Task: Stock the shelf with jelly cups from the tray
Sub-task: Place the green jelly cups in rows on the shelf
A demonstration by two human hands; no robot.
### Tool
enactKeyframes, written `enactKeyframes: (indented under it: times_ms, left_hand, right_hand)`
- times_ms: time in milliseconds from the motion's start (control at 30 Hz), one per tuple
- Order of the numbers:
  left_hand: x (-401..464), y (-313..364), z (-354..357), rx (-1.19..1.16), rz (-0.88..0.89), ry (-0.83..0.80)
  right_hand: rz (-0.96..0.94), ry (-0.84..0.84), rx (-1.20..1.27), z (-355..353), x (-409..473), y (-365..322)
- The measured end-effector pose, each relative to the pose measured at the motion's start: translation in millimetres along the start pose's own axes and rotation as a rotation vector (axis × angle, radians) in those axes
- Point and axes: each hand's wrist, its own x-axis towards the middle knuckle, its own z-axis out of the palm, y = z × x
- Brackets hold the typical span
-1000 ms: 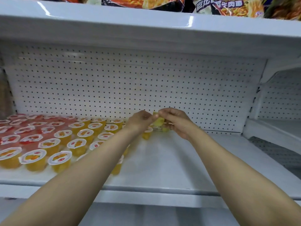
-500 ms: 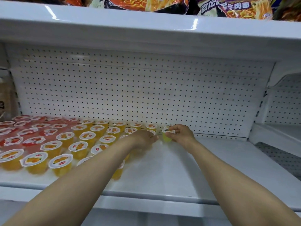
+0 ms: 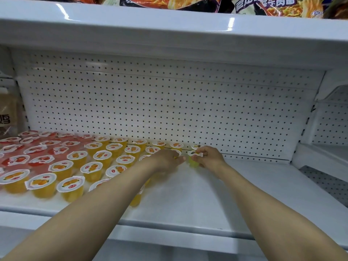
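Rows of orange jelly cups (image 3: 92,168) with white foil lids fill the left half of the white shelf (image 3: 216,200); red jelly cups (image 3: 37,149) stand further left. My right hand (image 3: 209,157) pinches a yellow-green jelly cup (image 3: 193,162) by its rim, low over the shelf at the right end of the rows. Another cup (image 3: 196,146) stands just behind it by the back panel. My left hand (image 3: 165,160) lies palm down over the neighbouring cups, fingers fairly straight and pointing at the held cup. No tray is in view.
A perforated white back panel (image 3: 169,110) closes the bay. The upper shelf (image 3: 169,29) carries noodle packets (image 3: 169,2). A brown packet (image 3: 7,113) stands at far left. Another shelf bay (image 3: 331,151) adjoins on the right. Bare shelf board extends right of my hands.
Both hands came down from mid-air to the shelf. My left hand has flattened over the cups and my right hand has brought its cup down beside the row's end.
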Motion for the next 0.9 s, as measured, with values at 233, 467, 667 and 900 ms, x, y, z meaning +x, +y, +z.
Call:
enactKeyframes:
  times_ms: [233,467,667,900]
  left_hand:
    - [0,0,-5,-0.052,-0.037,0.076]
    - [-22,-28,-45,-0.068,-0.107,0.467]
    - [-72,-78,-75,0.050,-0.246,0.643]
    - [-165,-154,-102,0.149,-0.491,0.726]
  right_hand:
    - [-0.072,0.032,-0.340,-15,-7,-30]
    - [-0.435,-0.025,-0.750,-8,-27,-105]
    - [-0.624,-0.096,-0.757,47,-47,-165]
    - [-0.776,-0.249,-0.678,139,-87,-231]
